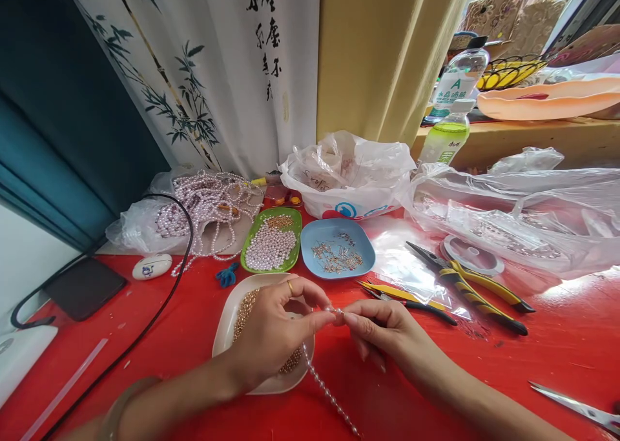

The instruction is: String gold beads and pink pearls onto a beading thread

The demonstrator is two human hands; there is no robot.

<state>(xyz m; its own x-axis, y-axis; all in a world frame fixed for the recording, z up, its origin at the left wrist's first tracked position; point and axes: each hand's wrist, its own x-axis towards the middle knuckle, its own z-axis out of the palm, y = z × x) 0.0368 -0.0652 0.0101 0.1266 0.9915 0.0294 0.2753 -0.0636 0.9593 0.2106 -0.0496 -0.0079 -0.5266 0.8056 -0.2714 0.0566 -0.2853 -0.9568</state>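
Note:
A strand of pearly beads [323, 385] hangs from my left hand [281, 328] and trails over the red tabletop toward the front edge. Thumb and forefinger of that hand pinch the strand's upper end. My right hand [380, 328] pinches the same end from the other side, fingertips almost touching the left ones. A few beads show between the two hands. Beneath my left hand stands a cream dish [225, 325] of small gold beads, partly covered by the hand. Just behind are a green tray [252, 234] of pearl and gold beads and a blue tray [310, 260] of small metal findings.
Yellow-and-black pliers [472, 292] and thin-nosed pliers [411, 302] lie to the right, scissors [576, 402] at the right edge. Plastic bags [349, 176] line the back. Bead strands [208, 202] heap at the left, near a black cable [186, 254] and a phone [87, 286].

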